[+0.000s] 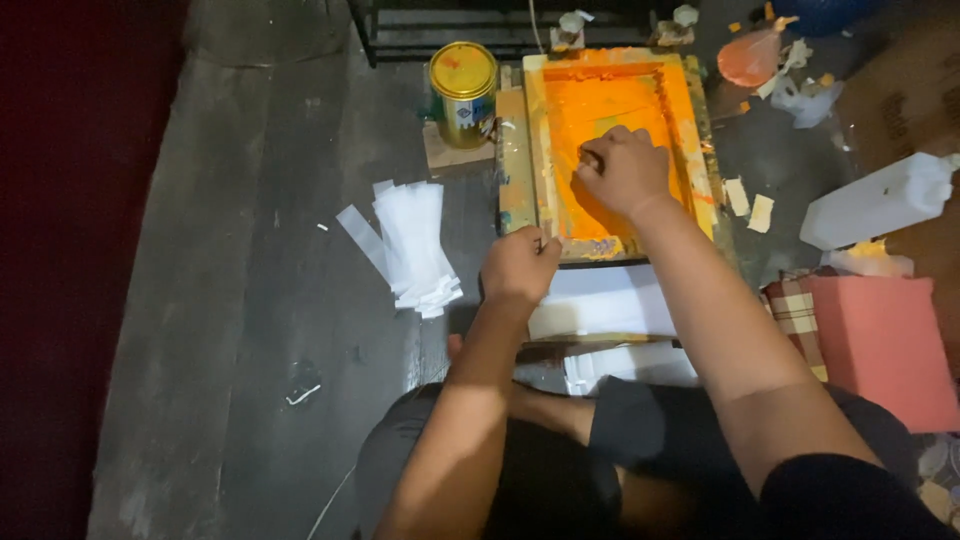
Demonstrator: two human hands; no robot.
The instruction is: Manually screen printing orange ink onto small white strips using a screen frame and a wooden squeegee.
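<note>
So there's a wooden screen-printing frame [611, 150] lying flat on the dark floor [260, 300], far side of the scene and a bit right of centre, its mesh totally covered in orange ink. The right hand [625, 170] is inside the frame on the orange mesh, fingers clenched around something. It looks like a tool handle, but the fist hides it, so can't tell what exactly. The left hand [518, 268] sits at the frame's near left corner, fingers curled in on the edge there.

Just near of the frame there are white sheets [610, 300] poking out from under it. Left of the frame is a fanned pile of white paper strips [415, 245] on the floor. A gold-lidded paint can [463, 92] stands just beside the frame's far left corner. Off to the right: a white plastic jug [875, 205] lying on its side, and a pink cushion [885, 345] with a plaid cloth [795, 315] next to it.
</note>
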